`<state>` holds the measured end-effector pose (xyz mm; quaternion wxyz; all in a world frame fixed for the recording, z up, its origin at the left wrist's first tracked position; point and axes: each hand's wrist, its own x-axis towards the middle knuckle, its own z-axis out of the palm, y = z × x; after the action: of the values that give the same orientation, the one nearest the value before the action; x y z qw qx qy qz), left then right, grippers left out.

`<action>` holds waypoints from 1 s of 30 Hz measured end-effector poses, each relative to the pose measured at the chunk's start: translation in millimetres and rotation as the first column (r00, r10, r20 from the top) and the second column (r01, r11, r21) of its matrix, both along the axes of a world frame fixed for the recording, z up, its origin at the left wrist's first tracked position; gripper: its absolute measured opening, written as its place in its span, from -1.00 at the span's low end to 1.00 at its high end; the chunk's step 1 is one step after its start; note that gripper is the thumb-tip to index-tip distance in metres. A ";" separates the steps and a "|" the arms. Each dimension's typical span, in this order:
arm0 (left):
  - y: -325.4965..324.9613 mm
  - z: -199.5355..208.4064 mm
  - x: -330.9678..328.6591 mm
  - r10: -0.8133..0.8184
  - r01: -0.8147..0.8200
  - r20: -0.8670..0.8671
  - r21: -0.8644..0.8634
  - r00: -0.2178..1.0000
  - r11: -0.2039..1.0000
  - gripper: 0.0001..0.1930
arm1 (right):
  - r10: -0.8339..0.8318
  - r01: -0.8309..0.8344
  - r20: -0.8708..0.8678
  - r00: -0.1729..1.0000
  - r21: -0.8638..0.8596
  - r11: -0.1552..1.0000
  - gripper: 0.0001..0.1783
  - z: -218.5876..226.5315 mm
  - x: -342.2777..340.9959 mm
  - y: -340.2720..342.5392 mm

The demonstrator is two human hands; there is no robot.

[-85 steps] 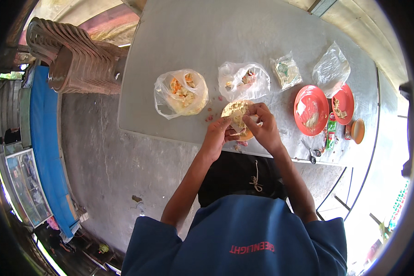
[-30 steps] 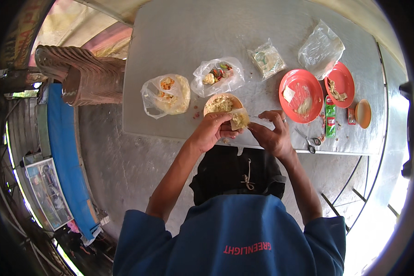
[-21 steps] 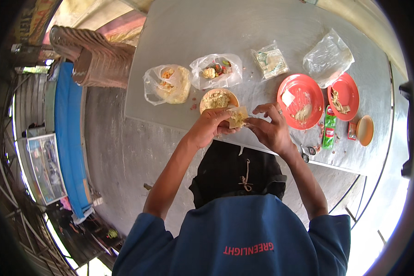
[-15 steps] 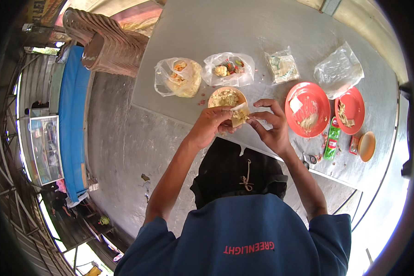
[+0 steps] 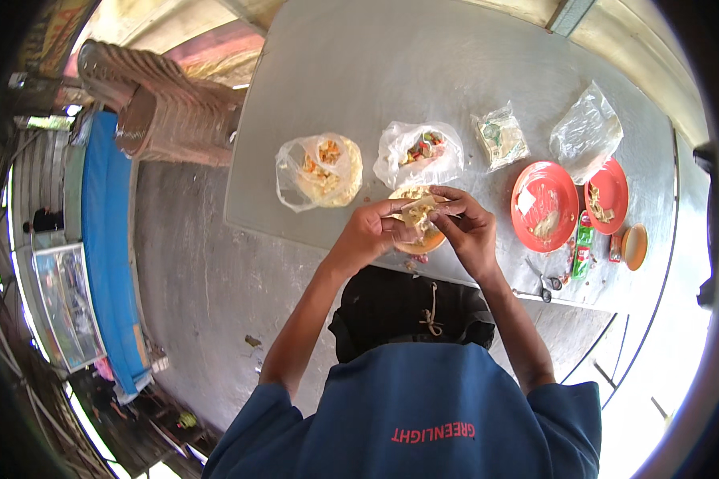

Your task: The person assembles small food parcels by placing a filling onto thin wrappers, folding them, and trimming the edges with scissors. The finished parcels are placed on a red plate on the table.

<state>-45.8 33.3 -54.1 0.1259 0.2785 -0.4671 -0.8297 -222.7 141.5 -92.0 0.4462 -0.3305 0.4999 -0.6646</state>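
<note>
Over the table's near edge, my left hand [image 5: 366, 235] pinches a thin pale wrapper sheet [image 5: 412, 231] with crumbly yellowish filling [image 5: 421, 214] on it. My right hand [image 5: 473, 231] has its thumb and fingers closed on the other side of the same sheet, touching the filling. Directly beneath is an orange bowl [image 5: 434, 243] of pale crumbly food, mostly covered by my hands. Beyond it lie an open clear bag [image 5: 351, 172] with orange and yellow food and another clear bag [image 5: 453, 169] holding red, green and yellow pieces.
Right of my hands are a red plate [image 5: 567, 211] with white residue, a smaller red plate [image 5: 620, 180] with scraps, a green packet [image 5: 581, 257], scissors [image 5: 546, 286] and a small orange bowl [image 5: 635, 247]. Behind lie a wrapped packet [image 5: 501, 137] and a crumpled clear bag [image 5: 585, 132]. Stacked chairs [image 5: 176, 112] stand left.
My right hand has come in from beside the sheet and closed on it. My left hand still holds the sheet, and both hands now cover more of the bowl. The view has shifted slightly.
</note>
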 end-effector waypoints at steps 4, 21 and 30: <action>-15.8 -7.5 8.1 0.041 -0.028 0.106 -0.123 0.994 0.992 -0.43 | -0.134 0.123 0.107 0.985 0.096 0.988 -0.88 0.2 20.4 -13.5; -70.2 -21.8 14.9 0.032 -0.015 0.084 -0.196 0.996 0.981 -0.69 | -0.495 0.492 -0.045 0.868 0.217 0.843 -0.72 -9.2 79.0 -46.6; -90.2 -24.3 18.6 -0.083 0.095 0.087 -0.144 0.993 0.985 -0.72 | -0.323 0.358 -0.185 0.928 0.201 0.912 -0.51 10.1 65.7 -51.8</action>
<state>-27.2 -56.9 -78.4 0.0899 0.2805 -0.5442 -0.7855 -157.0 89.7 -81.9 0.3205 -0.2322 0.6554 -0.6433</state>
